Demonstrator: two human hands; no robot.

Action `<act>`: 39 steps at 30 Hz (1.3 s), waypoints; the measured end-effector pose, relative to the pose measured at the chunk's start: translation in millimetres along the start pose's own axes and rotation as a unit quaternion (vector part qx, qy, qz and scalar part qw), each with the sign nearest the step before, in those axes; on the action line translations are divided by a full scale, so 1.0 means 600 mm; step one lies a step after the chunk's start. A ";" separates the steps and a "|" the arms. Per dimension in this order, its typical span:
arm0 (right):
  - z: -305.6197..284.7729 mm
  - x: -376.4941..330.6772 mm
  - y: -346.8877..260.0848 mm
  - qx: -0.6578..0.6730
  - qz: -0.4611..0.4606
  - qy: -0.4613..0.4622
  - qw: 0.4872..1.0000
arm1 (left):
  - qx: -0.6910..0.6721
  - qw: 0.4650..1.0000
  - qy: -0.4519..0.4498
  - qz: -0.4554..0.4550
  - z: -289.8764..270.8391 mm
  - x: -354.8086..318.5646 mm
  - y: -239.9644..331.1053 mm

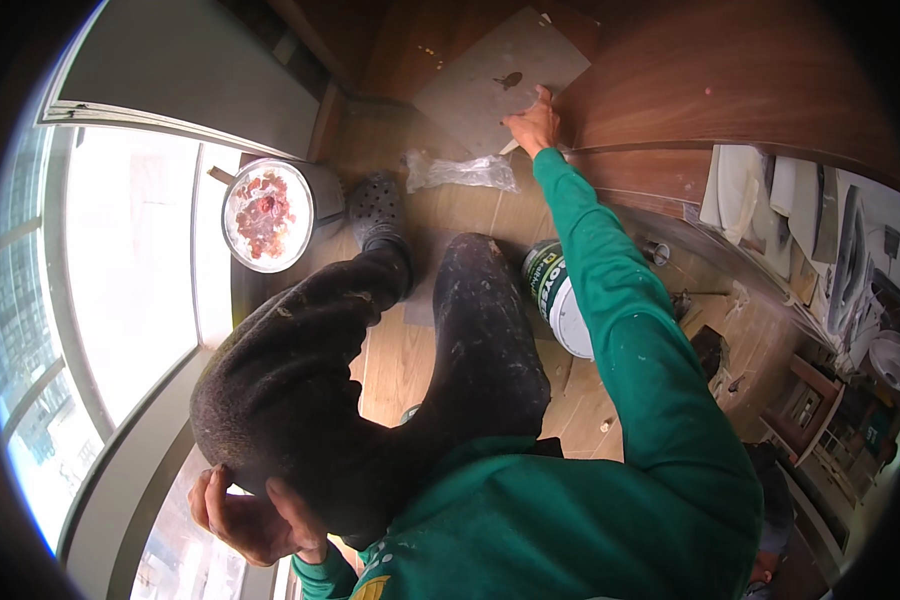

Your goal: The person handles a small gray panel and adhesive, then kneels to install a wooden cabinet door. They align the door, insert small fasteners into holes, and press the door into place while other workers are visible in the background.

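My right hand (534,124) reaches far forward, its thumb and forefinger apart on the near right edge of a flat grey sheet (470,95). A dark smudge or small dark piece (508,80) shows on the sheet, just beyond the fingers. A thin pale strip sticks out under that hand; what it is I cannot make out. A crumpled clear plastic wrapper (460,172) lies close by on the wood floor. My left hand (255,520) hangs beside my thigh at lower left, fingers loosely bent and apart from the thumb, with nothing seen in it.
Left of my foot stands a bucket (268,215) with a white top stained reddish. A green and white paint pail (560,300) is under my right arm. Brown wood panelling (730,80) runs along the right, above an open compartment of clutter (820,230). Bright windows (130,270) line the left.
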State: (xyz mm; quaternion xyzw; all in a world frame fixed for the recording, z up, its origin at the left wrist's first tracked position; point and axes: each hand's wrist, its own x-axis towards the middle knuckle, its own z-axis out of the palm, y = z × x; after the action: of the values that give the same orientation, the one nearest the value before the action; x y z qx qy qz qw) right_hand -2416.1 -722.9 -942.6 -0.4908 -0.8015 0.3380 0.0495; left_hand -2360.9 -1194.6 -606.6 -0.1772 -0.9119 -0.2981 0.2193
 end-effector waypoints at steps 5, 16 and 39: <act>0.008 0.012 0.019 0.038 -0.004 0.000 0.999 | 0.012 1.000 -0.002 0.011 0.000 0.002 -0.001; -0.007 0.009 0.012 0.092 -0.010 -0.003 0.996 | 0.008 1.000 0.003 0.008 0.003 0.003 0.002; 0.018 -0.017 0.025 -0.164 -0.231 0.067 0.957 | 0.002 1.000 0.004 0.008 0.005 0.002 0.008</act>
State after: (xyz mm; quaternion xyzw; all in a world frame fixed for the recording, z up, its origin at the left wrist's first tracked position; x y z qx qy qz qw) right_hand -2404.1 -732.1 -957.1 -0.3155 -0.9322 0.1476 0.0990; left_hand -2360.9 -1188.9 -606.1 -0.1830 -0.9103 -0.2950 0.2254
